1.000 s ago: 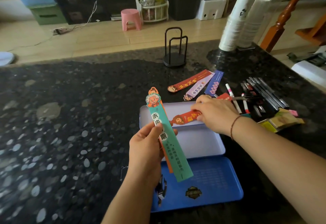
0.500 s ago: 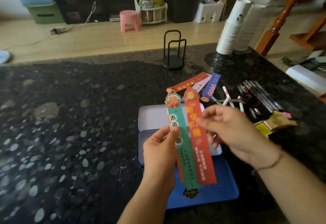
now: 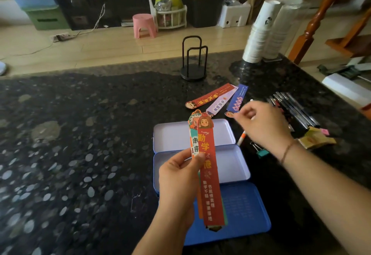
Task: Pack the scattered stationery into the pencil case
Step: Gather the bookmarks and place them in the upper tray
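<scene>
Dark speckled stone counter (image 3: 70,134), wood floor beyond its far edge. Left hand (image 3: 178,176) pinches a stack of bookmarks (image 3: 207,174) upright between thumb and fingers, red one in front, over the open blue pencil case (image 3: 230,220), which lies near the counter's near edge. Right hand (image 3: 261,126) hovers right of the case, fingers loosely curled, holding nothing visible. 3 bookmarks (image 3: 217,99) lie fanned beyond the case. Black pens (image 3: 295,110) lie toward the right edge; a teal binder clip (image 3: 261,151) sits beside the case. Black wire stand (image 3: 193,60) and stacked paper cups (image 3: 261,32) are at the far edge.
</scene>
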{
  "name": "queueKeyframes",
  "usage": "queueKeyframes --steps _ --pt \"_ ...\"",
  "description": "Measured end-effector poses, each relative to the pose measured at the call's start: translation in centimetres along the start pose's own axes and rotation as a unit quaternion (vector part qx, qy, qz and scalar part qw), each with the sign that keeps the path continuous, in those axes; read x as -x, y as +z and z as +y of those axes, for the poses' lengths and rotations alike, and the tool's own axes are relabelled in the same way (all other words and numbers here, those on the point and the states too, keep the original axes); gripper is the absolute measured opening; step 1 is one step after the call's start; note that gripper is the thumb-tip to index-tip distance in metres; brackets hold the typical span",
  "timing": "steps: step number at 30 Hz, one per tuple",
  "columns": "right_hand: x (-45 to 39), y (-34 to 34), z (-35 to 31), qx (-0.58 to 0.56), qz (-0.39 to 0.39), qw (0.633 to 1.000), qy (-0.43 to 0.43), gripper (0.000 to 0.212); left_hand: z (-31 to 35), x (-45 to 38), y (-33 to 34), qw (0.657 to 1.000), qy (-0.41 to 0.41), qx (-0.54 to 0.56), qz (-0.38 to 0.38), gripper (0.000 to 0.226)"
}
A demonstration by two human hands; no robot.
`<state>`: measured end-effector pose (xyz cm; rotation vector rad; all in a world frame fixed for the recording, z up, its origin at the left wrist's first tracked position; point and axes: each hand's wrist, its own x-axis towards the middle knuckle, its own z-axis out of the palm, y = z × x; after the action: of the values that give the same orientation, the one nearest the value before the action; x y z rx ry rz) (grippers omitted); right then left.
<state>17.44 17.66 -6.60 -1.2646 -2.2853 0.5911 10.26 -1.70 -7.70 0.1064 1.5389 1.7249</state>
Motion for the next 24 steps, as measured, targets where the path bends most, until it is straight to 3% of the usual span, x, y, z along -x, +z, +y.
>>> queueKeyframes --steps 1,3,5,7,10,13,16,18,20,24 --pt "-1.7 0.2 0.7 0.084 -0.010 0.996 -0.028 0.019 0.0 -0.1 0.0 1.000 0.001 0.001 0.002 0.011" --pt "-4.5 0.9 1.6 0.241 -0.115 0.959 -0.092 0.052 0.0 -0.2 0.0 1.000 0.004 0.003 0.003 0.009" --pt "-5.8 1.7 2.2 0.330 -0.168 0.918 -0.146 0.060 0.1 -0.3 0.0 1.000 0.006 0.007 0.004 0.008" --pt "-6.0 2.4 2.5 0.364 -0.160 0.899 -0.184 0.042 0.1 -0.3 0.0 1.000 0.006 0.012 0.004 0.007" --pt "-5.5 2.7 3.1 0.393 -0.046 0.868 -0.300 0.029 0.1 -0.2 0.0 1.000 0.003 0.015 0.004 0.006" --pt "-5.0 0.3 2.0 0.252 0.169 0.859 -0.412 0.027 0.0 -0.1 -0.1 1.000 0.019 0.003 0.007 0.006" --pt "-2.8 -4.0 -2.1 0.068 0.253 0.869 -0.419 0.028 -0.1 -0.1 -0.1 0.999 0.039 -0.006 0.020 0.005" --pt "-0.7 -5.4 -4.9 -0.040 0.233 0.895 -0.377 0.034 -0.1 -0.1 0.1 0.999 0.040 -0.005 0.020 0.005" --pt "0.5 -4.8 -6.0 -0.078 0.175 0.936 -0.296 0.033 -0.3 0.0 0.4 0.999 0.034 -0.010 0.011 0.006" --pt "1.0 -1.3 -4.6 -0.131 -0.013 0.979 -0.158 0.032 -0.2 0.4 0.6 0.999 0.001 -0.019 -0.031 0.010"
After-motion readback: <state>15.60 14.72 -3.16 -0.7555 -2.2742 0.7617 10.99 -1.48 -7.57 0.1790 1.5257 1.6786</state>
